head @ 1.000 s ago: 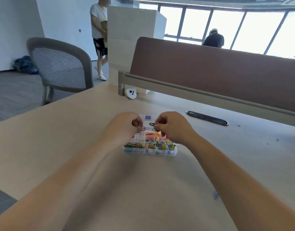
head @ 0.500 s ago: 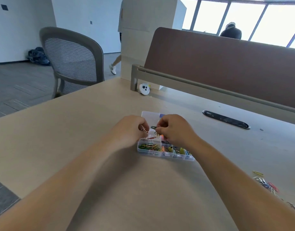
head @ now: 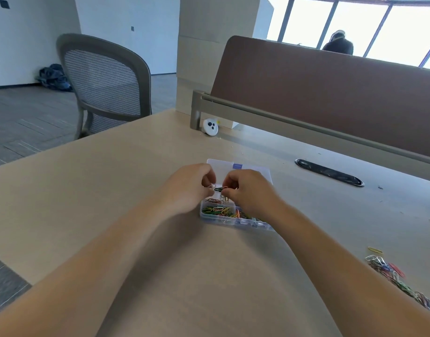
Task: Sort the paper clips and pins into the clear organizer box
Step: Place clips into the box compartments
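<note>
Nearest to me, at the right edge of the worktop (head: 111,190), I see a loose pile of paper clips (head: 398,278) in white, red, blue and green, with one yellow clip (head: 375,250) lying just beyond it. Both forearms reach forward from the bottom of the view.

Further in, around the middle of the worktop, stands the clear organizer box (head: 223,221). It is low and rectangular, with transparent walls and small compartments. The front left compartment holds a tangle of green, yellow and orange clips; the one behind it holds a few red ones. The right part of the box is hidden under the wrist.

Above the box the left hand (head: 187,188) and the right hand (head: 250,190) meet. The left fingers are curled and pinch a pale clip (head: 212,186); the right fingers pinch a dark green clip (head: 220,189). I cannot tell if the two clips are linked. The open lid (head: 221,166) lies flat behind the hands.

Beyond this are a dark oval cable slot (head: 328,172), a small white round device (head: 211,127), a brown divider panel (head: 330,98), a grey mesh chair (head: 104,79) and a person (head: 338,43) by the window.
</note>
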{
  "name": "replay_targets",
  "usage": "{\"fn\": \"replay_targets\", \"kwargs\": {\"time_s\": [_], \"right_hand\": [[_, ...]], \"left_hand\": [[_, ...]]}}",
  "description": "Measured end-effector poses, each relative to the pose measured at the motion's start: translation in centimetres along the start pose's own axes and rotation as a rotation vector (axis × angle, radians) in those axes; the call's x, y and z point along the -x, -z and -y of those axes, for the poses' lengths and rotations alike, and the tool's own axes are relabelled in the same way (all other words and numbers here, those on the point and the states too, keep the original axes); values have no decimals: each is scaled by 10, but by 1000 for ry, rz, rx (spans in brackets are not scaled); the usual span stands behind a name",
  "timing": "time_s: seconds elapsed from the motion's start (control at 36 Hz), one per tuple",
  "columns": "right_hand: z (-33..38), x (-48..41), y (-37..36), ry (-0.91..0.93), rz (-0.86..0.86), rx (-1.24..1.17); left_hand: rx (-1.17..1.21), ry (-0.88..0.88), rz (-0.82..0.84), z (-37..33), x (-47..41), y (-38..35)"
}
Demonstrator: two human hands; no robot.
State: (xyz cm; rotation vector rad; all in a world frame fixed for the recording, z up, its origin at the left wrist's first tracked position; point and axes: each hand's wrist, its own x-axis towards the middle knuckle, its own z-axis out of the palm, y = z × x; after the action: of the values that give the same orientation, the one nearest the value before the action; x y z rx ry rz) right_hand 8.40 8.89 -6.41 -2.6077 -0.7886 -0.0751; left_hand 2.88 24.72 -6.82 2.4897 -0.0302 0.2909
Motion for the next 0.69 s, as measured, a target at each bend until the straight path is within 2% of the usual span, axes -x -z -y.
{"fn": "replay_targets", "kwargs": {"time_s": [0.69], "right_hand": [[4,12,3,110,21,108]], "left_hand": [[-165,-67,45,0,1,-5]]}}
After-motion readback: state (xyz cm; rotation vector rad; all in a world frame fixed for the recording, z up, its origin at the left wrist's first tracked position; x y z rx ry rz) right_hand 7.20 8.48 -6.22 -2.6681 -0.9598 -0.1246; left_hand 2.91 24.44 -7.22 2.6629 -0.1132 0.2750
